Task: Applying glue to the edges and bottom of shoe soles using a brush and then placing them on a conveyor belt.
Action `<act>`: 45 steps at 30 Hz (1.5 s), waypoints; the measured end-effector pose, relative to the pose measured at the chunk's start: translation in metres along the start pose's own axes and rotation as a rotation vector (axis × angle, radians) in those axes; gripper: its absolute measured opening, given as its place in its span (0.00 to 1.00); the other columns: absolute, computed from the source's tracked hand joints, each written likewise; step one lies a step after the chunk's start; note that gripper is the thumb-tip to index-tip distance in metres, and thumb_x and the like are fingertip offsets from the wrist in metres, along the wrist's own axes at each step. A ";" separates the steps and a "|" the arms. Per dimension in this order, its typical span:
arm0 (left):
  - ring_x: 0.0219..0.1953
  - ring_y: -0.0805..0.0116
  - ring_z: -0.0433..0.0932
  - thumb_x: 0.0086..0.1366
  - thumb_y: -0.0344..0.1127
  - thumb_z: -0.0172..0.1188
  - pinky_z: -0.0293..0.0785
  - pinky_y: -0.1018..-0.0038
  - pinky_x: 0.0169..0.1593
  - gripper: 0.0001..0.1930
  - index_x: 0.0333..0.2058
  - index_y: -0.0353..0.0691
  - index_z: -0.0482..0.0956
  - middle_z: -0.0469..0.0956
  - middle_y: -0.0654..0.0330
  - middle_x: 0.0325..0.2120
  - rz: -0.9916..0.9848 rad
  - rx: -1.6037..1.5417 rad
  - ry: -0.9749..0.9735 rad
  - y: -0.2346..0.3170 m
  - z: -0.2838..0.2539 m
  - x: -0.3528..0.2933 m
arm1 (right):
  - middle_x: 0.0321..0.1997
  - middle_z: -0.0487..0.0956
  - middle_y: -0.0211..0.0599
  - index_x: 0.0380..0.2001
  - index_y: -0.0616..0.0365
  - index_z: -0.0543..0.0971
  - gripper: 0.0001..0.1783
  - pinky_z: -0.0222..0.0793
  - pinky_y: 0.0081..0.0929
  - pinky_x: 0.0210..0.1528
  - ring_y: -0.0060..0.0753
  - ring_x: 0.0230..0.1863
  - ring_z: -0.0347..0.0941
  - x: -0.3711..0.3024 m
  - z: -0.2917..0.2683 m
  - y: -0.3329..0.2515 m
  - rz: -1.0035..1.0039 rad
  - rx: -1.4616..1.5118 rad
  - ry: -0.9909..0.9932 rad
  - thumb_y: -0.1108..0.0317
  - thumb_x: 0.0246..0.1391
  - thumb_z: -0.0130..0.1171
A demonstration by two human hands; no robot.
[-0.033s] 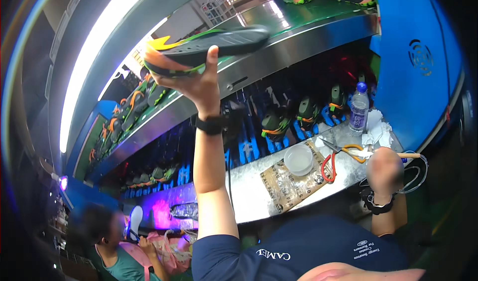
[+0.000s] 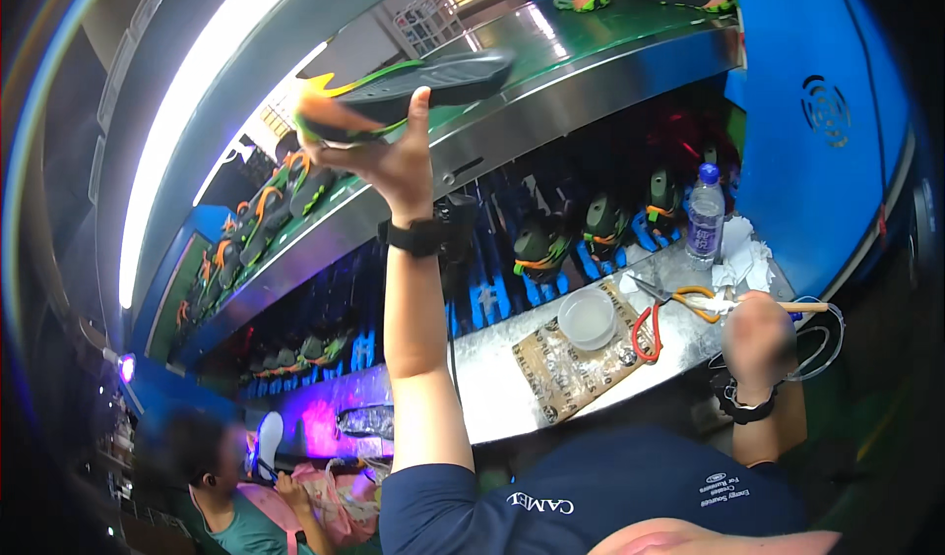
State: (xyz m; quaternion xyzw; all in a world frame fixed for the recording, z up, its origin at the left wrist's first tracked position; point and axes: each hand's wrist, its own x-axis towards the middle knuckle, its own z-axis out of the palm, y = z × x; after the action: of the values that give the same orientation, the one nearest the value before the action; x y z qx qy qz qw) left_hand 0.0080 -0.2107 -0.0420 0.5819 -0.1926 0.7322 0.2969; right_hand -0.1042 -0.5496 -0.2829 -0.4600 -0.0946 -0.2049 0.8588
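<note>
My left hand [image 2: 394, 166] is raised over the edge of the upper green shelf. It grips a shoe sole [image 2: 423, 88], black with green edging and an orange end, with the thumb up against its near side. The sole is tilted, its black end pointing right. Low on the right, my right hand [image 2: 758, 334] is closed around a thin wooden-handled brush [image 2: 809, 307], whose whitish end shows left of the fingers. Beside that end lie pliers [image 2: 645, 334] with red and yellow grips. My right hand is blurred, so its fingers are not distinct.
A plastic cup [image 2: 588, 319] stands on brown printed paper [image 2: 551, 373]. A purple-labelled bottle [image 2: 705, 215] is next to crumpled white tissue [image 2: 745, 255]. Behind the metal bench, shoes [image 2: 541, 250] sit on blue holders. More soles [image 2: 261, 215] lie on the green belt. Another person [image 2: 212, 466] sits at lower left.
The sole in my left hand has turned slightly, its black end shifting a little left. My right hand stays almost in place.
</note>
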 end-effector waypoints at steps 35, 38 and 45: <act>0.41 0.54 0.71 0.43 0.65 0.52 0.67 0.68 0.41 0.40 0.41 0.29 0.69 0.70 0.43 0.38 -0.299 1.217 -1.172 -0.079 0.118 0.061 | 0.15 0.62 0.25 0.27 0.60 0.67 0.06 0.46 0.07 0.12 0.11 0.13 0.53 0.050 -0.079 0.019 0.284 -0.098 0.183 0.69 0.46 0.48; 0.34 0.58 0.75 0.41 0.69 0.48 0.69 0.69 0.38 0.43 0.38 0.29 0.71 0.74 0.45 0.30 -0.344 1.573 -1.139 -0.083 0.040 0.070 | 0.17 0.63 0.24 0.28 0.60 0.67 0.06 0.47 0.06 0.13 0.09 0.15 0.54 0.050 -0.080 0.021 0.315 -0.073 0.218 0.70 0.46 0.48; 0.43 0.56 0.70 0.39 0.70 0.47 0.66 0.71 0.45 0.44 0.43 0.33 0.69 0.69 0.44 0.40 -0.548 1.395 -1.197 -0.126 -0.007 0.059 | 0.19 0.62 0.25 0.29 0.61 0.67 0.06 0.48 0.06 0.14 0.10 0.16 0.55 0.042 -0.078 0.011 0.270 -0.061 0.043 0.70 0.47 0.46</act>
State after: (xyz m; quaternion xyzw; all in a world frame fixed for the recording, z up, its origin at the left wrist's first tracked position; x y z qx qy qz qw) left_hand 0.0767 -0.0995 0.0057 0.9300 0.3099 0.1684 -0.1033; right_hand -0.0641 -0.6201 -0.3202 -0.4898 -0.0073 -0.1001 0.8660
